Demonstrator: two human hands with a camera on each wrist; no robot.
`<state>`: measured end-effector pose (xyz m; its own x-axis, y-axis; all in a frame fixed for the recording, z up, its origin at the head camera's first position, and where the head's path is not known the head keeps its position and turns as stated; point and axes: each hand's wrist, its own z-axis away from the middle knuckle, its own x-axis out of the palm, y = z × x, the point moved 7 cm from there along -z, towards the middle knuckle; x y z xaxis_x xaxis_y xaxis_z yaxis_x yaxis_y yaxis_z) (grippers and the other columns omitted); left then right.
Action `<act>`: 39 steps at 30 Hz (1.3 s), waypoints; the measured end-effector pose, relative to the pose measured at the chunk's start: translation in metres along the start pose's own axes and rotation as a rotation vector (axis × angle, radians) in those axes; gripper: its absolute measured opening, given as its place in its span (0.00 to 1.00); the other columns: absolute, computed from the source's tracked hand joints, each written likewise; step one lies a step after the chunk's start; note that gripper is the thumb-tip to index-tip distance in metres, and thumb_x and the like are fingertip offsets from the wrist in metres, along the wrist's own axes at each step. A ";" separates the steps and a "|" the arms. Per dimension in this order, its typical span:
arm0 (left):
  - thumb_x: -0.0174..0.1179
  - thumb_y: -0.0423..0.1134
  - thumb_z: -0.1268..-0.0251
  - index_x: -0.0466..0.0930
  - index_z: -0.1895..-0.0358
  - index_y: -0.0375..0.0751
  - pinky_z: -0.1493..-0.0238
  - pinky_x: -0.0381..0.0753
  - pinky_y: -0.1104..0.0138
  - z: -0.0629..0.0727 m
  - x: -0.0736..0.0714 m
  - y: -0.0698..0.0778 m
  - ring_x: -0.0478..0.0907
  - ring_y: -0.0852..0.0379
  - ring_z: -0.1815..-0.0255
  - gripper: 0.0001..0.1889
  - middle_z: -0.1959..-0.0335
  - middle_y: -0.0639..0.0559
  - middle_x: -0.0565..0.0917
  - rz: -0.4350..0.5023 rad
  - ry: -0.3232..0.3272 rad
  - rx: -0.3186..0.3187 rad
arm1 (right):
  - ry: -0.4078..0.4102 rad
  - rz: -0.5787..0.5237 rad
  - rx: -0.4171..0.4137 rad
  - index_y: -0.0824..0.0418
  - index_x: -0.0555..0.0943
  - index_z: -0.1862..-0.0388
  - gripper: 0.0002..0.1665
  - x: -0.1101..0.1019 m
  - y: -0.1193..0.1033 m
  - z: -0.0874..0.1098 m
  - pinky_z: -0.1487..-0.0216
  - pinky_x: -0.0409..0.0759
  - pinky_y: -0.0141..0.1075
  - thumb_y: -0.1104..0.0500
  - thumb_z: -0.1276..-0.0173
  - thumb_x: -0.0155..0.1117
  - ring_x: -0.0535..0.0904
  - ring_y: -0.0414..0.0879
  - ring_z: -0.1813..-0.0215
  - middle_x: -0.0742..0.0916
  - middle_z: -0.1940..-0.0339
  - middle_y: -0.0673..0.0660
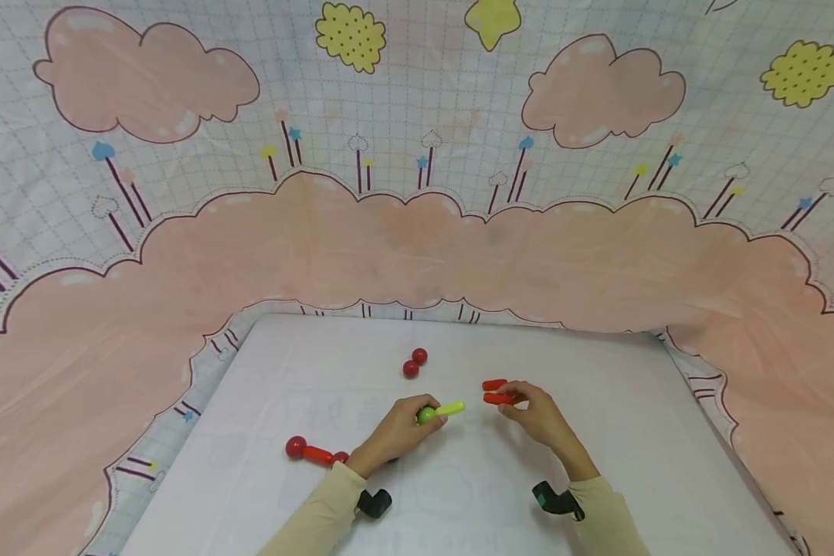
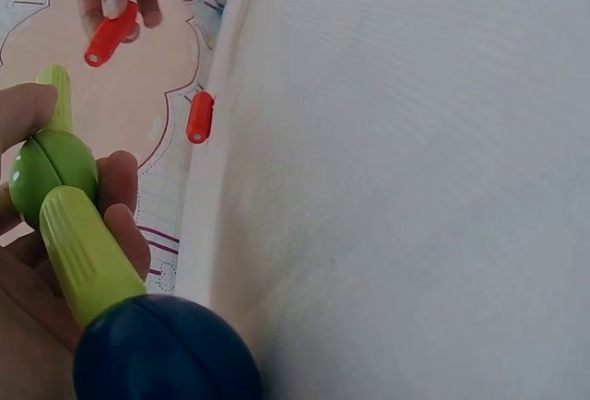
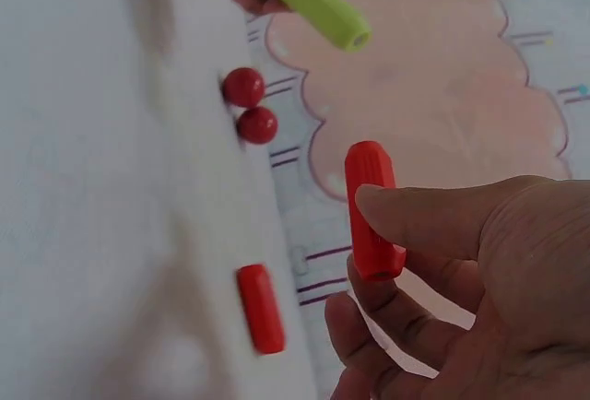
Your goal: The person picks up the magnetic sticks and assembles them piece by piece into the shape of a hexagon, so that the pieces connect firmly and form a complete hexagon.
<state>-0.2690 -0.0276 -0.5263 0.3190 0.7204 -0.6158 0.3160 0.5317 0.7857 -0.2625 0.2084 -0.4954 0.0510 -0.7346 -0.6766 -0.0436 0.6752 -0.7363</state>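
White tabletop (image 1: 264, 494) fills my view, ringed by a pink cloud-print cloth (image 1: 417, 247). My left hand (image 1: 392, 436) curls around a green ball (image 2: 51, 171) with green rods (image 2: 85, 252) plugged into it; the left wrist view shows a dark blue ball (image 2: 166, 349) on the near rod's end. My right hand (image 1: 538, 415) pinches a red rod (image 3: 371, 208) between thumb and fingertips, the other fingers loosely bent, raised just above the surface. A second red rod (image 1: 494, 384) lies just beside that hand. I judge these pieces to be light, rigid, smooth plastic, apt to roll or slip, so the rod is best held mid-shaft, leaving both ends free. Two red balls (image 1: 415, 362) sit touching farther back, and a red ball-and-rod piece (image 1: 316, 452) lies left of my left wrist.
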 end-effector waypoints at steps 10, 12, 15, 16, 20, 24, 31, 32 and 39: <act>0.59 0.55 0.32 0.80 0.54 0.53 0.64 0.70 0.71 0.001 -0.001 -0.002 0.70 0.62 0.66 0.13 0.67 0.61 0.78 -0.002 0.000 0.015 | 0.005 0.022 0.086 0.60 0.83 0.52 0.14 0.017 0.033 -0.015 0.51 0.79 0.46 0.63 0.37 0.69 0.78 0.52 0.52 0.85 0.54 0.58; 0.59 0.55 0.32 0.80 0.54 0.53 0.64 0.70 0.71 0.001 -0.001 -0.002 0.70 0.62 0.66 0.13 0.67 0.61 0.78 -0.003 0.004 0.020 | 0.010 0.040 0.098 0.60 0.83 0.52 0.14 0.019 0.037 -0.017 0.49 0.78 0.48 0.63 0.37 0.69 0.78 0.52 0.52 0.85 0.54 0.58; 0.59 0.55 0.32 0.80 0.54 0.54 0.64 0.70 0.71 0.002 -0.002 -0.002 0.71 0.62 0.65 0.13 0.67 0.61 0.78 -0.003 0.005 0.020 | 0.013 0.068 0.107 0.60 0.83 0.53 0.14 0.022 0.041 -0.020 0.48 0.76 0.49 0.63 0.38 0.69 0.77 0.51 0.52 0.84 0.56 0.58; 0.59 0.55 0.32 0.80 0.54 0.54 0.64 0.70 0.71 0.002 -0.002 -0.002 0.70 0.62 0.65 0.13 0.67 0.61 0.78 -0.004 0.006 0.020 | 0.013 0.073 0.109 0.60 0.83 0.53 0.13 0.023 0.042 -0.020 0.47 0.76 0.49 0.63 0.38 0.69 0.77 0.52 0.52 0.84 0.56 0.58; 0.59 0.55 0.32 0.80 0.54 0.54 0.64 0.69 0.71 0.003 -0.003 -0.002 0.70 0.62 0.65 0.12 0.66 0.62 0.78 -0.007 0.010 0.018 | 0.011 0.094 0.097 0.60 0.83 0.54 0.13 0.025 0.044 -0.022 0.45 0.77 0.51 0.64 0.38 0.68 0.78 0.53 0.51 0.84 0.55 0.59; 0.59 0.55 0.32 0.80 0.54 0.54 0.63 0.70 0.71 0.004 -0.003 -0.001 0.71 0.62 0.65 0.13 0.66 0.62 0.79 -0.001 0.012 0.021 | 0.008 0.111 0.088 0.60 0.83 0.53 0.14 0.026 0.041 -0.023 0.46 0.78 0.50 0.64 0.39 0.69 0.78 0.52 0.52 0.84 0.55 0.58; 0.59 0.55 0.32 0.80 0.54 0.54 0.63 0.70 0.71 0.004 -0.003 -0.002 0.71 0.63 0.65 0.13 0.66 0.62 0.79 -0.003 0.013 0.028 | 0.022 0.088 0.028 0.60 0.81 0.48 0.17 0.019 0.022 -0.027 0.52 0.79 0.47 0.59 0.37 0.69 0.79 0.52 0.50 0.84 0.54 0.58; 0.59 0.55 0.32 0.80 0.54 0.54 0.63 0.70 0.71 0.004 -0.003 -0.002 0.70 0.63 0.65 0.13 0.66 0.62 0.79 -0.005 0.013 0.029 | 0.022 0.069 0.014 0.60 0.81 0.48 0.18 0.018 0.017 -0.028 0.51 0.79 0.47 0.59 0.36 0.68 0.79 0.53 0.49 0.85 0.53 0.58; 0.59 0.56 0.32 0.81 0.54 0.53 0.64 0.70 0.72 0.003 -0.003 -0.002 0.70 0.63 0.66 0.13 0.66 0.62 0.79 -0.017 0.025 0.044 | -0.006 0.006 -0.090 0.58 0.81 0.48 0.19 0.027 -0.015 -0.041 0.47 0.79 0.48 0.61 0.38 0.70 0.80 0.52 0.49 0.85 0.52 0.58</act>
<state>-0.2677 -0.0325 -0.5264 0.2909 0.7223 -0.6274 0.3602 0.5248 0.7713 -0.3015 0.1763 -0.5026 0.0567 -0.7297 -0.6814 -0.1335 0.6708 -0.7295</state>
